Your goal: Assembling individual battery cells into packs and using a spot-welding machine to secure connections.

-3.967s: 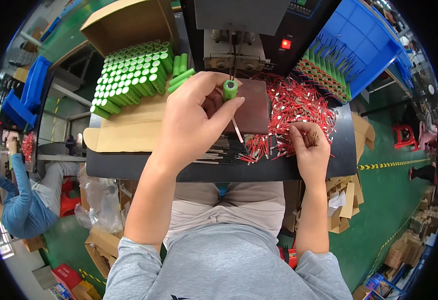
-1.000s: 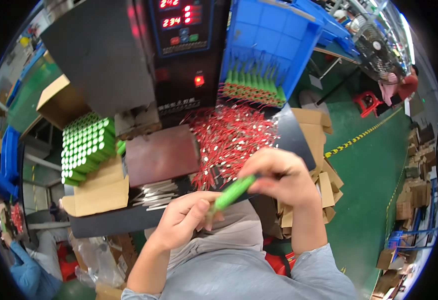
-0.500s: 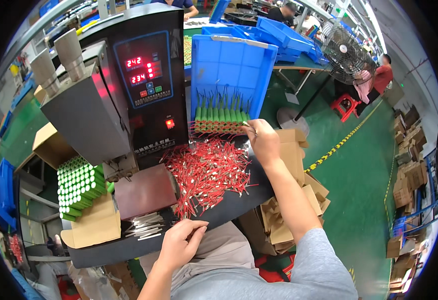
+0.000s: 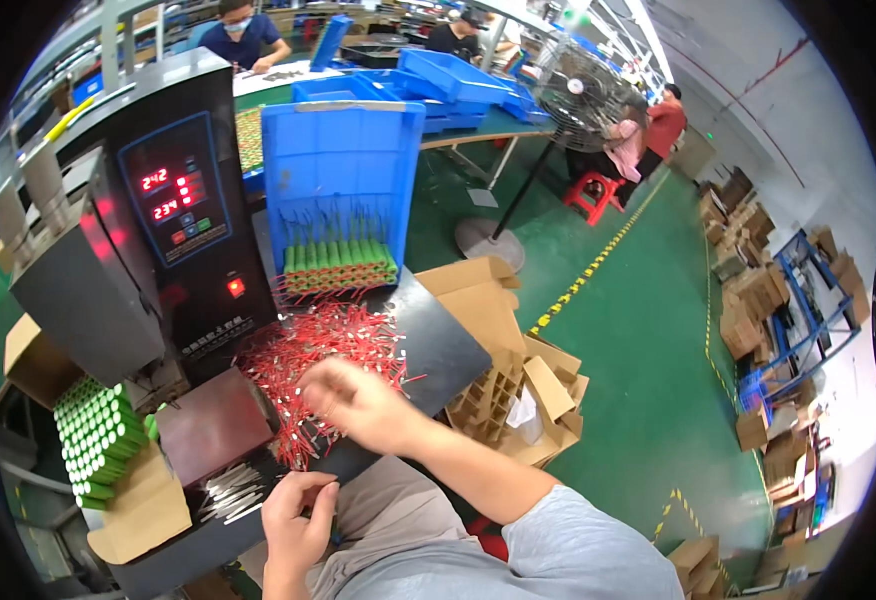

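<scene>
Red leads (image 4: 308,335): heaped right of the maroon block (image 4: 213,425), presumably for quick reach. Right hand (image 4: 363,405) over heap; fingers blurred, grip cannot be told. Left hand (image 4: 296,520) off block's near-right corner, fingers curled, contents hidden.

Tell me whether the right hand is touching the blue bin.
No, the right hand is over the red wires, clearly apart from the blue bin.

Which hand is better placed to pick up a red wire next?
Probably the right hand: it is over the red wires, while the left hand is by the table's near edge.
</scene>
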{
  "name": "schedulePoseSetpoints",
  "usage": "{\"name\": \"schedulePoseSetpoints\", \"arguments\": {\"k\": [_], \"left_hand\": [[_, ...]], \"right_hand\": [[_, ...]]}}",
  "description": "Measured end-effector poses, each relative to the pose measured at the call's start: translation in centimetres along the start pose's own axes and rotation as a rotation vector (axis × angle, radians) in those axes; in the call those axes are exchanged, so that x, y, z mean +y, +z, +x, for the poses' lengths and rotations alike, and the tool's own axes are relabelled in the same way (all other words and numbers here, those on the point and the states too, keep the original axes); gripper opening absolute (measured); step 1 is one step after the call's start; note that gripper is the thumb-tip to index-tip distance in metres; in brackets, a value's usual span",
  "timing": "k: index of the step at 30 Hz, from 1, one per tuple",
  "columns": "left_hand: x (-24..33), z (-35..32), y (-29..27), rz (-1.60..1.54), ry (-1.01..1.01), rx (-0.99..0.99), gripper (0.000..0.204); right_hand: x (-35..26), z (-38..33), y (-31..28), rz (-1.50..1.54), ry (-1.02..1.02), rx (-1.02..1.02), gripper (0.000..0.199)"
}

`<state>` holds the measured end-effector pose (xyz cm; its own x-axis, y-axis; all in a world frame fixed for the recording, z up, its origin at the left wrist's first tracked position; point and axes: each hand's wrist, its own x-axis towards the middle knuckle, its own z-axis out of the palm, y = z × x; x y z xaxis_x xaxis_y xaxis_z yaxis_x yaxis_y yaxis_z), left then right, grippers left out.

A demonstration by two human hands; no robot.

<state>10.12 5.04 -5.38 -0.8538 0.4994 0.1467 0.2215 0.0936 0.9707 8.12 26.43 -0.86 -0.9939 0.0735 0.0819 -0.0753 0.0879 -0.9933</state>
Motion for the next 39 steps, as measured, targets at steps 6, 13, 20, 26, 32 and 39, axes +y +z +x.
{"name": "schedulePoseSetpoints", "arguments": {"k": [6, 13, 20, 26, 32, 39], "left_hand": [[0.8, -2.3, -6.0, 0.189, 0.213, 0.24, 0.008], [1.0, -4.6, -14.3, 0.147, -0.15, 0.775, 0.009], [0.1, -3.9, -18.5, 0.564, -0.13, 0.82, 0.053], [-0.8, -3.6, -20.2, 0.861, -0.296, 0.892, 0.067], [-3.6, -3.9, -20.2, 0.936, -0.196, 0.917, 0.047], [-1.0, -3.2, -20.7, 0.841, -0.039, 0.842, 0.023]], "right_hand": [[1.1, -2.2, 4.9, 0.328, 0.063, -0.245, 0.027], [0.9, -2.7, 5.2, -0.022, -0.122, -0.256, 0.011], [4.1, -3.3, 3.9, 0.102, 0.0, -0.156, 0.017], [4.7, -3.2, 4.6, 0.105, 0.019, -0.176, 0.024], [4.3, -3.4, 5.0, 0.108, 0.032, -0.111, 0.019], [4.1, -3.2, 4.5, 0.165, 0.056, -0.138, 0.013]]}}
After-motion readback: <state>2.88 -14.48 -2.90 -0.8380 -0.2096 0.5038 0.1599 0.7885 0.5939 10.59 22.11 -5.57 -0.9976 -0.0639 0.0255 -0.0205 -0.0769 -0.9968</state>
